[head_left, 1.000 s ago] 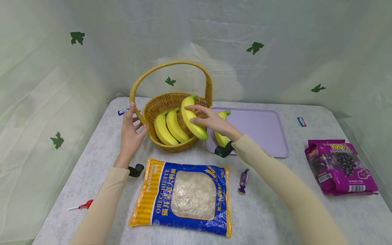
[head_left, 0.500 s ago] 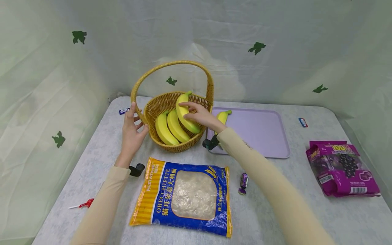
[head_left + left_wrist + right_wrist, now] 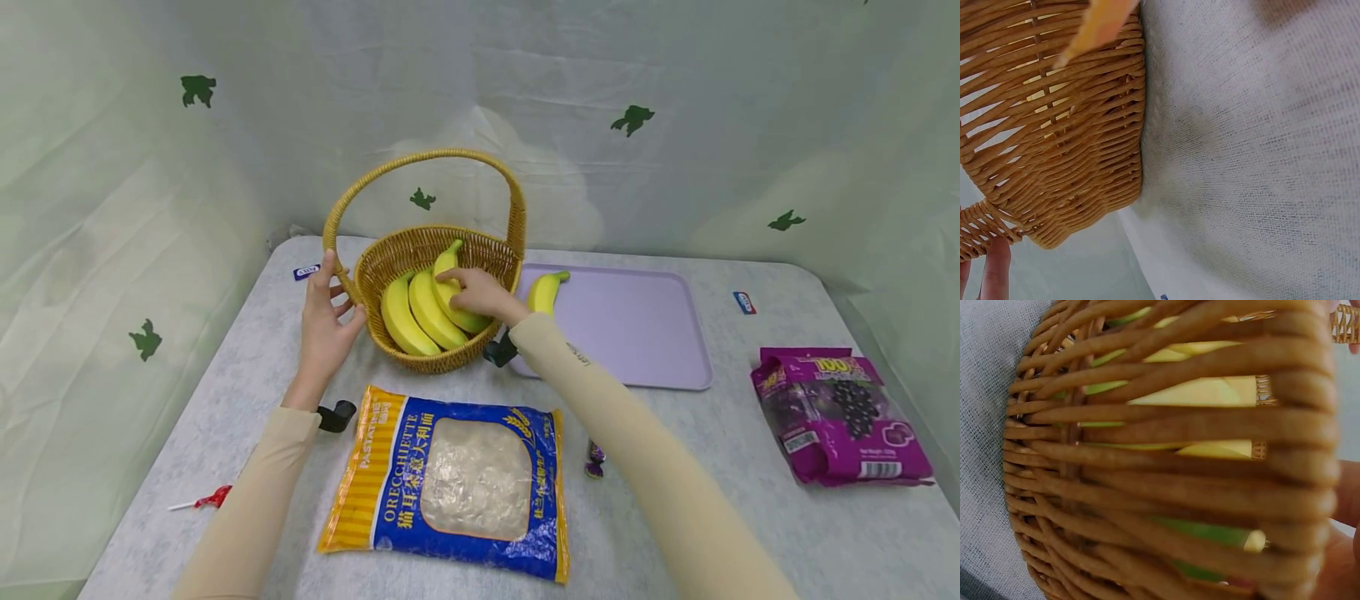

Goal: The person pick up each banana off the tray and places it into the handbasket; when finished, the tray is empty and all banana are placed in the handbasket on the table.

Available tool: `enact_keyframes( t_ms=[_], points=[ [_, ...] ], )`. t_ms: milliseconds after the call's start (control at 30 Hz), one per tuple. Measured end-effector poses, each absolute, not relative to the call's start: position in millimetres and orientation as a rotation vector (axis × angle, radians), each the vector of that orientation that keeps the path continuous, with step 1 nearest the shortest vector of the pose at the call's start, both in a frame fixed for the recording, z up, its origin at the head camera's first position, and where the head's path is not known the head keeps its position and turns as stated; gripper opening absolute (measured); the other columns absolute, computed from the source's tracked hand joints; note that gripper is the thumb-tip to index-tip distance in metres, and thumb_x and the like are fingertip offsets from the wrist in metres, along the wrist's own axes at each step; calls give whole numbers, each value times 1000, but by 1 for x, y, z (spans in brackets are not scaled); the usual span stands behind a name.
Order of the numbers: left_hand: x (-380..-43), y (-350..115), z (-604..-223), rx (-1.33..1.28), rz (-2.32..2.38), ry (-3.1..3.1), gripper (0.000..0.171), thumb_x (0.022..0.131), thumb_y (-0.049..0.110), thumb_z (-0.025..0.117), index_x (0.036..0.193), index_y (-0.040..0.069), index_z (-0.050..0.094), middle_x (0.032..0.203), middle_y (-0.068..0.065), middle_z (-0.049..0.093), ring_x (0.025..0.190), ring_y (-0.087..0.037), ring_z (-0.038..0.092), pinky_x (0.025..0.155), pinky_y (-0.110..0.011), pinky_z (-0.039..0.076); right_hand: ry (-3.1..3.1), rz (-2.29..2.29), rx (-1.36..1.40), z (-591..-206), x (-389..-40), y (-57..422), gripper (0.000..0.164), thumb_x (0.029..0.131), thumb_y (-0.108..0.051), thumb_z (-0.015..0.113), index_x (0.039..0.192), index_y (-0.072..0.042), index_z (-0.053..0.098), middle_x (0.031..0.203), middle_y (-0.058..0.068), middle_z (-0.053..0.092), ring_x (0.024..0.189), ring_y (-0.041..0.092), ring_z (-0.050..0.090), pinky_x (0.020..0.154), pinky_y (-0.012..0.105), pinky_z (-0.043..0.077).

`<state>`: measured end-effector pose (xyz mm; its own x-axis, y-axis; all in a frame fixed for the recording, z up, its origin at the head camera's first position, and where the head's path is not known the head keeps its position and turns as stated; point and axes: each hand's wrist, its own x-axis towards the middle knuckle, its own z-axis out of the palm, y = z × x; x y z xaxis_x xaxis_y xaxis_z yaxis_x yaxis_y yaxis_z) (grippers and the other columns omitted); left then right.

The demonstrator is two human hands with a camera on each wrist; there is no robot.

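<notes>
A wicker basket [image 3: 393,246] with a tall arched handle stands at the back of the table. Two yellow bananas [image 3: 405,321] lie side by side in it. My right hand [image 3: 483,293] reaches over its right rim and holds a third banana [image 3: 447,262] down beside them, thumb and fingers around it. With thumb and fingers, my left hand [image 3: 324,321] grips the foot of the handle on the left side. In the left wrist view, a fingertip [image 3: 996,269] touches the weave. The basket's wall [image 3: 1179,481] blocks most of the right wrist view.
Right of the basket lies a lilac tray [image 3: 630,325] with one banana [image 3: 545,292] on it. In front is a blue and yellow pasta bag [image 3: 472,483]. A wrapped candy [image 3: 595,460], a purple grape-candy bag [image 3: 843,417] and a red lollipop [image 3: 213,497] lie around.
My right hand has moved left and down, bringing the banana from the basket's right rim to rest beside the other two inside. My left hand has kept its grip on the handle.
</notes>
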<state>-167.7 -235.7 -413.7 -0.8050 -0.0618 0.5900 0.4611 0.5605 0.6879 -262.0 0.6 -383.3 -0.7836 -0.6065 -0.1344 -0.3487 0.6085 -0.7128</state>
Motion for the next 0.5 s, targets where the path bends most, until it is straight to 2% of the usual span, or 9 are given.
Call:
enact_keyframes(
  t_ms=[100,200,300,367,467,500],
  points=[
    [-168,-235,-413,-326,-1213,-2214,97,84,-16,54,150,47,19,132,-24,37,111,-44,49,85,-64,47,2468,-950,-758,-384,-262,-2,54,85,-1,56,138,-8,52,134,17,51,99,26,45,70,25,35],
    [-165,-231,-409,-333,-1209,-2203,100,84,-18,53,149,49,19,131,-29,36,110,-48,48,85,-66,46,2489,-869,-755,-384,-262,-3,54,84,-1,57,138,-9,53,139,15,49,110,27,43,72,25,35],
    [-158,-223,-398,-340,-1206,-2202,100,84,-20,52,149,50,19,129,-32,35,109,-49,48,86,-66,45,2503,-813,-756,-385,-263,-4,54,84,-1,58,137,-9,54,141,14,47,113,28,43,71,25,36],
    [-152,-218,-390,-343,-1212,-2204,100,83,-20,51,149,49,20,128,-32,36,109,-49,48,86,-66,45,2508,-818,-754,-385,-263,-4,54,84,-1,58,137,-9,53,140,14,48,108,25,45,69,24,36],
    [-147,-214,-383,-347,-1220,-2206,99,83,-20,51,149,47,21,128,-32,36,109,-49,48,86,-66,45,2498,-878,-747,-383,-261,-3,54,85,0,56,138,-8,53,137,15,50,90,23,46,63,23,36],
    [-146,-214,-382,-348,-1221,-2205,98,83,-20,51,149,46,21,127,-32,36,108,-49,48,85,-67,45,2499,-905,-742,-382,-260,-1,52,86,-1,57,137,-8,53,136,15,51,90,21,46,63,23,36]
  ],
)
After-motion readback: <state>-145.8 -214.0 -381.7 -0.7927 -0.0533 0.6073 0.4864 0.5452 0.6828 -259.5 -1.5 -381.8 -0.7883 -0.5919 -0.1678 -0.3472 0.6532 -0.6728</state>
